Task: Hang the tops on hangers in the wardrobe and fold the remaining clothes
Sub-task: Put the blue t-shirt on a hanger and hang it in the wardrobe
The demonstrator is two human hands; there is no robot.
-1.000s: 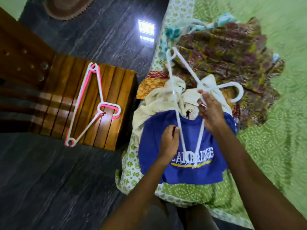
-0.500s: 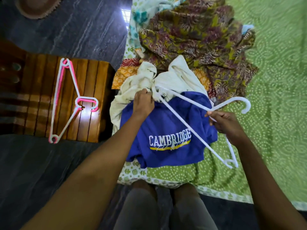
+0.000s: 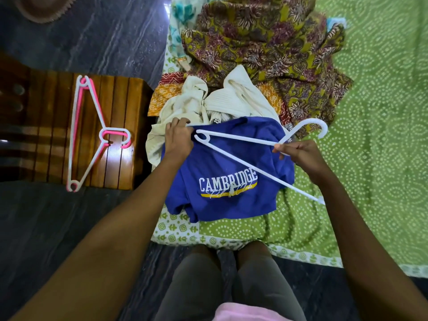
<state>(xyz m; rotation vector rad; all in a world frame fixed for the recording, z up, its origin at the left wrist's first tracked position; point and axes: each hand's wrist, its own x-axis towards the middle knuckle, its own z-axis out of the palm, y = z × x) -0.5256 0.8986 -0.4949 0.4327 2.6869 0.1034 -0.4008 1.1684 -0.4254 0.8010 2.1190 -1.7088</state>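
Observation:
A blue top [image 3: 222, 167] printed CAMBRIDGE lies on the green patterned bedspread [image 3: 375, 135]. My left hand [image 3: 178, 137] grips the top's upper left edge near the collar. My right hand [image 3: 298, 156] pinches a white plastic hanger [image 3: 243, 156] just below its hook, holding it above the top's right side. The hanger's left tip points toward my left hand. Behind the top lie a cream garment [image 3: 231, 100] and a floral olive and maroon cloth [image 3: 266, 42].
A wooden stool [image 3: 115, 126] left of the bed carries a pink hanger and a white hanger [image 3: 76, 135] stacked together. Orange fabric [image 3: 162, 96] lies at the bed's edge. Dark stone floor [image 3: 58, 228] spreads left and below. My knees touch the bed's front edge.
My left hand moved from the middle of the blue top to its upper left edge. The right hand swung the hanger from upright over the pile to lying across the top.

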